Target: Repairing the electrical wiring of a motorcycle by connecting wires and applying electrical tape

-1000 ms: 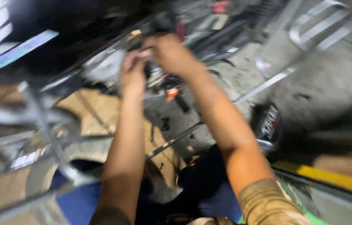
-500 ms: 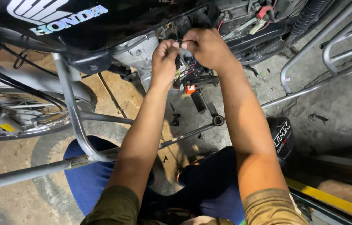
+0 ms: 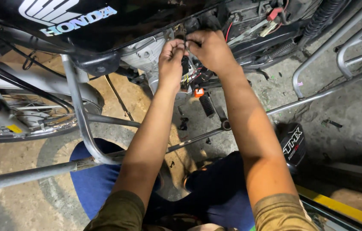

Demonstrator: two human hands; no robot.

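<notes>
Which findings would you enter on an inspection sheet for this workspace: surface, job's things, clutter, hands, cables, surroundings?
Surface: stained grey concrete floor.
Job's things: black motorcycle body, side open; small black connector among its wiring.
Clutter: small dark bits on the floor.
Hands: left hand and right hand meet at the connector; exact grip hidden.
Cables: thin red wire; black cable.
Surroundings: spoked wheel, bare metal tubes, black footpeg.
</notes>
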